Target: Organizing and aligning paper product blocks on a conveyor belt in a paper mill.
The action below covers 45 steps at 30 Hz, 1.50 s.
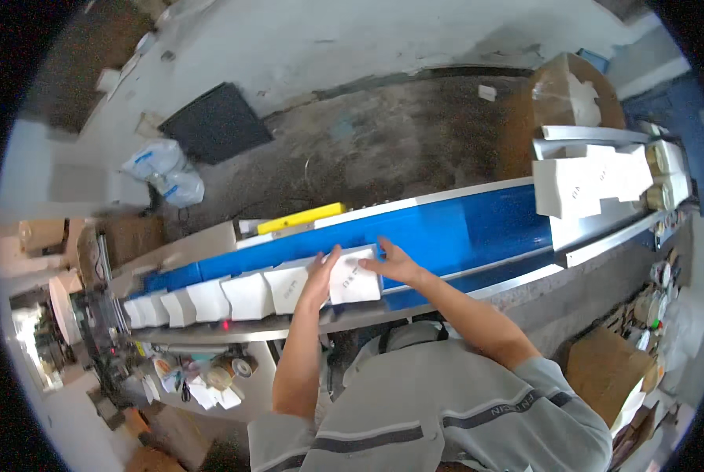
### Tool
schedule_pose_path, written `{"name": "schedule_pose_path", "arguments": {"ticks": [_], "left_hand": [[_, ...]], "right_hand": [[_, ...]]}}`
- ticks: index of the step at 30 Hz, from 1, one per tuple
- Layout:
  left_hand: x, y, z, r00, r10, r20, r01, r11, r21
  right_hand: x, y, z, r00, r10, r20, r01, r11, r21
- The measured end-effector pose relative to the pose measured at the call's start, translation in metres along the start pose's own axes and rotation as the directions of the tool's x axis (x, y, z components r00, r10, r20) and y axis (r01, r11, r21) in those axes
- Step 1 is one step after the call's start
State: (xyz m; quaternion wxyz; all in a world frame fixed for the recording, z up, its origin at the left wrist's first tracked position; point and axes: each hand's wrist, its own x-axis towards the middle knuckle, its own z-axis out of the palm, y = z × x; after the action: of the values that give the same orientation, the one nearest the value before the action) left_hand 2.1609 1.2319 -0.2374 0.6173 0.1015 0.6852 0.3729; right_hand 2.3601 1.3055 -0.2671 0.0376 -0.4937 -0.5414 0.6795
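Note:
A white pack [355, 277] with small dark print on top lies on the near side of a blue conveyor belt [478, 220], between my two hands. My left hand [318, 281] presses against its left side, in the narrow gap beside the neighbouring white pack [287, 289]. On the other side, my right hand [395, 263] rests its thumb on the upper face, with the fingers at the far right edge. Farther left, several more white packs [206, 301] stand in a row along the belt, close to one another.
More white packs [576, 187] sit between metal rails [604, 256] at the belt's right end. A yellow bar [302, 218] lies along the far edge. A cardboard box [611, 366] is at lower right. Tape rolls [243, 367] and small items lie on a bench below left.

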Motion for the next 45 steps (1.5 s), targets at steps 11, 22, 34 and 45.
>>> {"name": "schedule_pose_path", "arguments": {"ticks": [11,22,34,45], "left_hand": [[-0.027,0.037,0.056,0.905,0.424,-0.026,-0.418,0.899,0.133],[0.018,0.065,0.332,0.796,0.165,0.583,-0.163,0.985,-0.055],[-0.020,0.112,0.411,0.741,0.121,0.660,0.024,0.978,-0.206],[-0.029,0.089,0.341,0.874,0.108,0.473,0.012,0.970,-0.243]], "right_hand": [[-0.223,-0.087,-0.243,0.771,-0.471,-0.429,0.526,0.851,0.011],[-0.301,0.014,-0.614,0.052,-0.255,-0.966,0.223,0.945,-0.237],[-0.260,0.051,-0.699,0.469,-0.055,-0.881,0.130,0.992,0.007],[-0.291,-0.040,-0.538,0.068,-0.532,-0.844,0.396,0.791,-0.466]]}}
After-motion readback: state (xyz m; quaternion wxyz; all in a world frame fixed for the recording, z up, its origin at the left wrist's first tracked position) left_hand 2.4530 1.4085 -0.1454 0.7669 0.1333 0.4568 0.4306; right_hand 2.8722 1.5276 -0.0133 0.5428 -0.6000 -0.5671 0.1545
